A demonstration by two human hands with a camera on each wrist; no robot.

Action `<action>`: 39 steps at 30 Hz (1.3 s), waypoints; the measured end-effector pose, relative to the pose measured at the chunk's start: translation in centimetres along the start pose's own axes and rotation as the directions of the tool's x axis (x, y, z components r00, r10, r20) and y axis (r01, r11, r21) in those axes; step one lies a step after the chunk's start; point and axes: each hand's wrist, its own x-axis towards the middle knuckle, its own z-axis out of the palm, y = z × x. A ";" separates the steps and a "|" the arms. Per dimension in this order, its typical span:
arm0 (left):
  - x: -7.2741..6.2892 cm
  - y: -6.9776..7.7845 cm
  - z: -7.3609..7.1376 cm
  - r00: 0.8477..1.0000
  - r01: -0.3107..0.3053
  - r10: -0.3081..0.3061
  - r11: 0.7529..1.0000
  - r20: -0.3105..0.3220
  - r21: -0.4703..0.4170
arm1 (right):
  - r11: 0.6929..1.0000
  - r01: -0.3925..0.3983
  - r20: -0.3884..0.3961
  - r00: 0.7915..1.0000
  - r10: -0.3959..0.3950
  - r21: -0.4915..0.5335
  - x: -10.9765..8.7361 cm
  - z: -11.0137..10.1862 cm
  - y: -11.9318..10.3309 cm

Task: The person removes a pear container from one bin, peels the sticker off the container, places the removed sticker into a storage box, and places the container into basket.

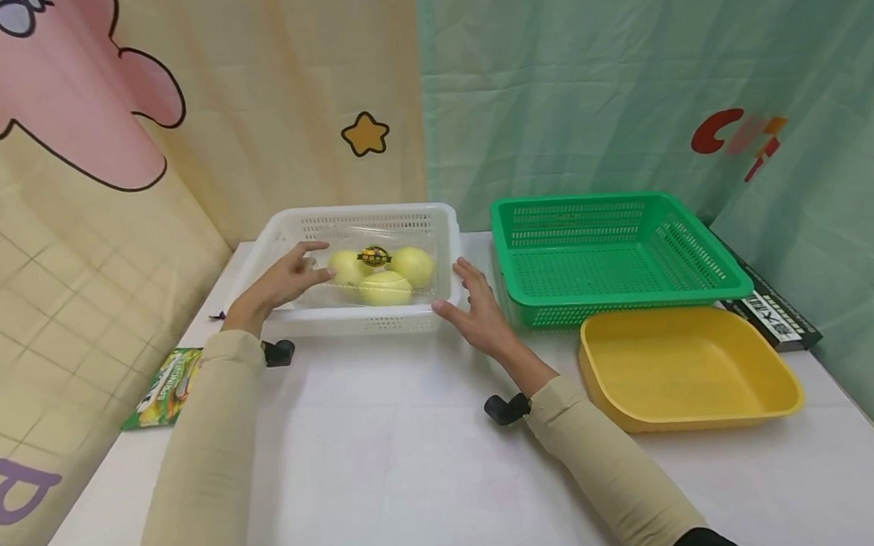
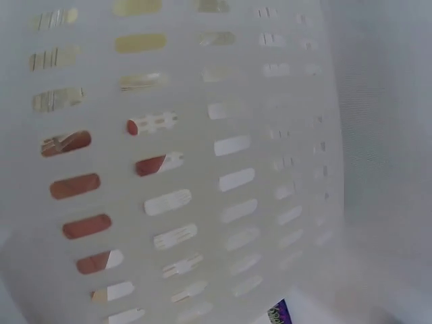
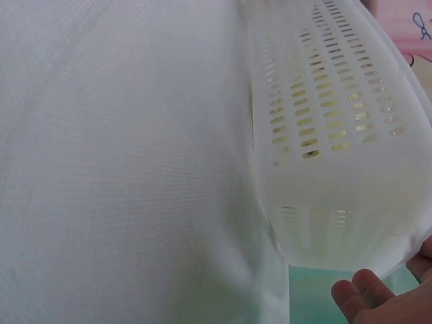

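In the head view, a white plastic basket (image 1: 364, 315) with slotted walls stands at the back of the table. Inside it lies a clear plastic pack (image 1: 318, 295) of pale yellow-green round fruits (image 1: 412, 266) with a black-and-gold label (image 1: 374, 257). My left hand (image 1: 285, 281) reaches over the basket's left side, thumb and forefinger apart beside the pack's left end. My right hand (image 1: 478, 310) is at the basket's right front corner, its fingers extended along the outside; the right wrist view shows its fingertips (image 3: 364, 283) near the rim. The left wrist view shows only slotted wall, with no fingers visible.
A green slotted basket (image 1: 626, 301) stands right of the white one, with a yellow tub (image 1: 686, 420) in front. A black box (image 1: 777, 311) lies partly behind them. At the table's left edge is a green packet (image 1: 161, 394), partly covered by my sleeve.
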 end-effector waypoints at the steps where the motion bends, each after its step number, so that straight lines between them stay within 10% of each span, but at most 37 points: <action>1: 0.0 0.1 0.0 1.000 -0.004 0.004 1.000 -0.005 0.001 | 1.000 -0.001 -0.001 1.000 0.001 0.001 0.0 0.0 0.0; 18: -0.1 1.3 1.1 0.983 -0.084 0.069 0.993 -0.173 -0.081 | 1.000 0.004 -0.007 1.000 -0.003 0.023 0.1 0.1 0.2; 26: -2.0 4.3 1.7 0.978 -0.106 0.068 0.976 -0.198 -0.188 | 1.000 0.013 -0.002 1.000 -0.013 0.005 0.1 0.0 0.2; 39: -0.4 2.9 1.8 0.983 -0.078 0.019 0.943 -0.182 -0.323 | 1.000 -0.022 0.001 1.000 0.022 0.008 0.0 0.1 0.0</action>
